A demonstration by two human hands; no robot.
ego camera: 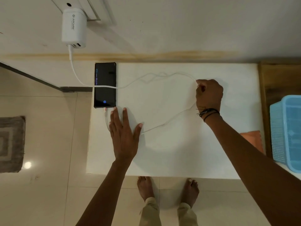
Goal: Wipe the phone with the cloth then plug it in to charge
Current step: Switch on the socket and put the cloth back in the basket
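Charger (73, 26) plugged into wall socket top left, white cable (104, 86) dropping from it, crossing over phone face, looping wide across table and back to phone's bottom edge.

Phone (105, 85) flat, screen up and lit, at far left corner of white table (179, 152), left side right at the table edge. Connector seated at its near end, so plug-in step looks done; screen glow fits charging.

Handling guess: rigid glass slab, moderate weight, slick on laminate, breakable if knocked off that edge. Best held by long sides, not by cable end. Cable light, limp, springy; tugging it could drag phone.

Left hand (123, 136) open, palm down, fingers spread, flat on table just below phone, fingertips beside connector, covering a stretch of cable. Gripping nothing.

Right hand (208, 95) closed, pinching cable loop at its far right bend, likely tidying slack.

Orange cloth (254, 139) at right table edge, partly behind right forearm, well apart from phone. Blue basket (288, 131) beyond, far right.
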